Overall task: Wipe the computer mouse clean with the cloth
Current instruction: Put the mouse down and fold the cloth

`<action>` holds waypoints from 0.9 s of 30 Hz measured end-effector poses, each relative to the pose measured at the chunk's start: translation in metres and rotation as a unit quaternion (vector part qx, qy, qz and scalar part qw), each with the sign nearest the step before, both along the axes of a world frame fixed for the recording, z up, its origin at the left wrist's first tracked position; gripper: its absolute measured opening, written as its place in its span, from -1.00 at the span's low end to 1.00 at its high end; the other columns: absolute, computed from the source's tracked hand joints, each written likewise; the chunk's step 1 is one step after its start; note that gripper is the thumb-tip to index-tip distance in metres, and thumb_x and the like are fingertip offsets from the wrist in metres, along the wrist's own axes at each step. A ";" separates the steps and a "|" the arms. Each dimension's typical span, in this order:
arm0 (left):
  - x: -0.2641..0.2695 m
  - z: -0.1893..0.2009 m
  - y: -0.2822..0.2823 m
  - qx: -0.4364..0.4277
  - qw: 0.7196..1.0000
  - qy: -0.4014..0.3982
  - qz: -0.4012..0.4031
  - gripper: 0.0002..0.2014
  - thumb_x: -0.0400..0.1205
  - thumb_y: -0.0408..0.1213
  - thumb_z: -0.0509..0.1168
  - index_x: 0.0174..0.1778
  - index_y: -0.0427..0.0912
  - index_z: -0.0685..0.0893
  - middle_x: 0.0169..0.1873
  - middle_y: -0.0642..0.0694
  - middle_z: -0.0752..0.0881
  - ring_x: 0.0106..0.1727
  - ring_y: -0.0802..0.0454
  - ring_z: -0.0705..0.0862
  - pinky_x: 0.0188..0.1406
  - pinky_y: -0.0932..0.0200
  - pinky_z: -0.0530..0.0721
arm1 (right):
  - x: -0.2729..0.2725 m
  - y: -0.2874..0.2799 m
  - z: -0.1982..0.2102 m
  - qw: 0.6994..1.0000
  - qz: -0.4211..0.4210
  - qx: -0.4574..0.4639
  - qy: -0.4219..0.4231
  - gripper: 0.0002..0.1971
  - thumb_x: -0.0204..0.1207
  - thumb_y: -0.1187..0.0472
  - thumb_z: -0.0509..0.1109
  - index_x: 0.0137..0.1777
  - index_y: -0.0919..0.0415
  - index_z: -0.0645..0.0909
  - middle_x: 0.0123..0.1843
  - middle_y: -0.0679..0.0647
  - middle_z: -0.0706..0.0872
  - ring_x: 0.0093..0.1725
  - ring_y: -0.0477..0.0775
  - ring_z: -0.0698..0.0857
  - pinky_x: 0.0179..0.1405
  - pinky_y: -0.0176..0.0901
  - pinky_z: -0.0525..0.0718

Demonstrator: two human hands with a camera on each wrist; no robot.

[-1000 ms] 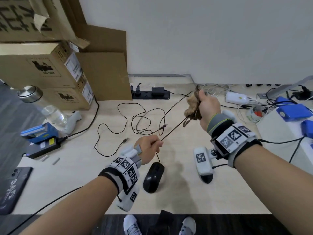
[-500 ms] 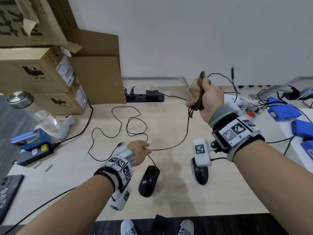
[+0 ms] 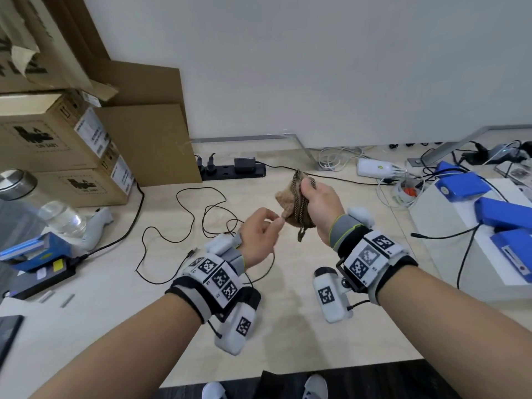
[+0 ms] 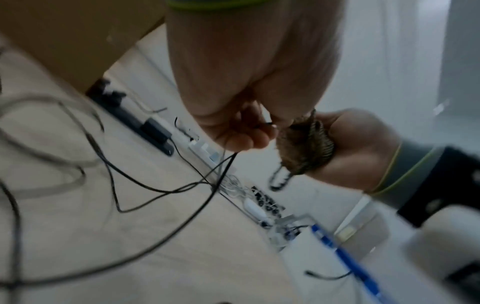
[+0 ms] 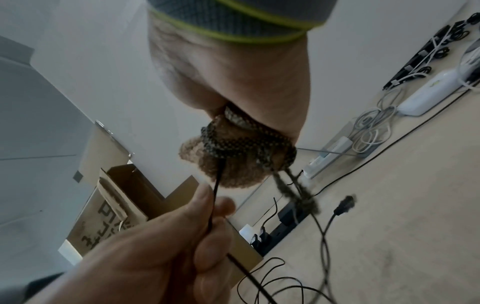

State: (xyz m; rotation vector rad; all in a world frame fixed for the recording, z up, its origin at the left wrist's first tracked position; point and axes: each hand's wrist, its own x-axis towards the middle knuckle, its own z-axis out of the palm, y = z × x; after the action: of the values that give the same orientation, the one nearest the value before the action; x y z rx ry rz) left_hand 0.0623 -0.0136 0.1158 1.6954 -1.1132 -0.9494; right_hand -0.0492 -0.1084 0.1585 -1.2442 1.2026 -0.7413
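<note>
My right hand point(image 3: 308, 194) is raised over the middle of the desk and grips a bunched brown fuzzy cloth point(image 3: 290, 203) with a dark braided cord hanging from it. My left hand point(image 3: 276, 221) is just left of the cloth and pinches the thin black mouse cable point(image 5: 213, 216) between thumb and fingers. In the right wrist view that cable runs up into the cloth point(image 5: 228, 164). The black computer mouse point(image 3: 255, 296) lies on the desk, almost wholly hidden behind my left wrist unit. The left wrist view shows the cloth point(image 4: 303, 148) in the right fist.
Cardboard boxes point(image 3: 57, 139) stack at the back left, with a water bottle point(image 3: 43, 203) in front. A black power strip point(image 3: 233, 171) lies by the wall. Loose black cables point(image 3: 201, 214) loop across the desk. Blue boxes point(image 3: 503, 211) and a white charger point(image 3: 377, 168) crowd the right.
My left hand rose from the desk beside the mouse up to the cloth, still holding the cable. My right hand came down and toward the middle. The once-taut cable hangs slack.
</note>
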 end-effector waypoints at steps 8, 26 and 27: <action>0.067 -0.043 0.022 0.162 0.927 -0.328 -0.076 -0.66 0.66 0.07 0.15 -0.38 0.00 0.38 -0.48 0.03 0.58 -0.39 -0.10 0.60 -0.36 -0.01 0.61 | 0.006 -0.002 0.026 0.993 -0.050 -0.088 0.067 -0.58 0.67 -0.01 0.19 -0.17 0.37 0.61 -0.11 0.31 0.75 -0.03 0.31 0.69 0.15 0.16 0.65; 0.002 0.027 -0.013 0.066 0.983 0.169 -0.034 -0.85 0.75 -0.26 0.20 0.15 -0.24 0.55 -0.09 -0.15 0.76 -0.54 0.01 0.58 -0.64 0.22 0.51 | 0.011 -0.004 0.015 0.984 0.069 -0.144 0.082 -0.40 0.38 -0.35 0.13 -0.11 0.20 0.67 -0.17 0.18 0.82 -0.13 0.31 0.78 -0.05 0.31 0.73; 0.003 0.032 -0.014 0.065 0.980 0.186 -0.026 -0.82 0.77 -0.21 0.17 0.12 -0.26 0.53 -0.22 -0.18 0.73 -0.56 0.02 0.55 -0.64 0.23 0.49 | 0.010 -0.001 0.014 0.985 0.070 -0.135 0.081 -0.45 0.42 -0.30 0.14 -0.11 0.20 0.66 -0.17 0.19 0.82 -0.15 0.31 0.78 -0.08 0.32 0.74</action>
State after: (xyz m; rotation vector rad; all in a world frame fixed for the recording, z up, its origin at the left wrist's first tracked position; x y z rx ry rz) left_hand 0.0653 -0.0280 0.1475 1.5121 -0.8633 -1.3342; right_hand -0.0388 -0.1098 0.1727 -1.6237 1.1572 -0.7254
